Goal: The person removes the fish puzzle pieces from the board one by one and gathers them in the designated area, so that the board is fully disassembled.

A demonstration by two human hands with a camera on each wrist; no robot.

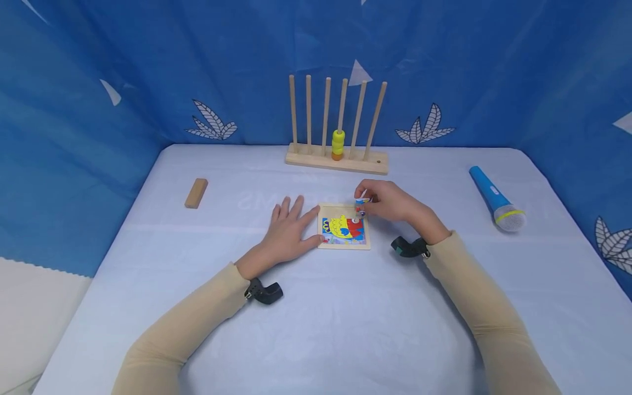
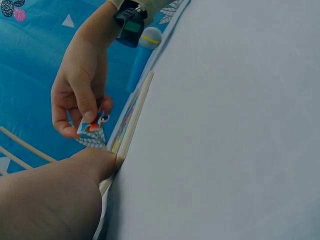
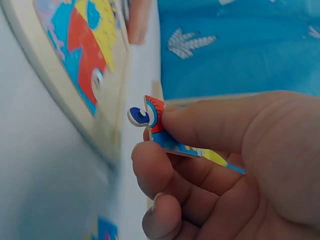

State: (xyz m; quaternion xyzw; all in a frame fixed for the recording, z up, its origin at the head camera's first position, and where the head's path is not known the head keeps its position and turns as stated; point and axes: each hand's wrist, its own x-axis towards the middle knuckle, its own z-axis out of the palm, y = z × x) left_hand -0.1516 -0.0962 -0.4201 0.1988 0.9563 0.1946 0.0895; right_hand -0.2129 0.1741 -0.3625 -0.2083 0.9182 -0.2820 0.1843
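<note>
A shallow wooden puzzle tray point(image 1: 344, 247) lies mid-table, its lower part filled with a yellow and red fish picture point(image 1: 340, 228). Bare wood shows along its far strip. My left hand point(image 1: 288, 237) lies with spread, straight fingers at the tray's left side, the thumb at its edge. Above the tray's far right corner, my right hand point(image 1: 387, 201) pinches a jigsaw piece point(image 3: 157, 125) between thumb and fingers. That piece is red and blue with a printed eye on its knob. More yellow and blue point(image 3: 215, 158) shows behind my right thumb, partly hidden.
Behind the tray stands a wooden peg rack point(image 1: 340, 163) with yellow and orange beads point(image 1: 338, 144) on one peg. A wooden block point(image 1: 196, 193) lies to the left, a blue toy microphone point(image 1: 494, 195) to the right. Blue cloth point(image 1: 247, 66) hangs along the far edge.
</note>
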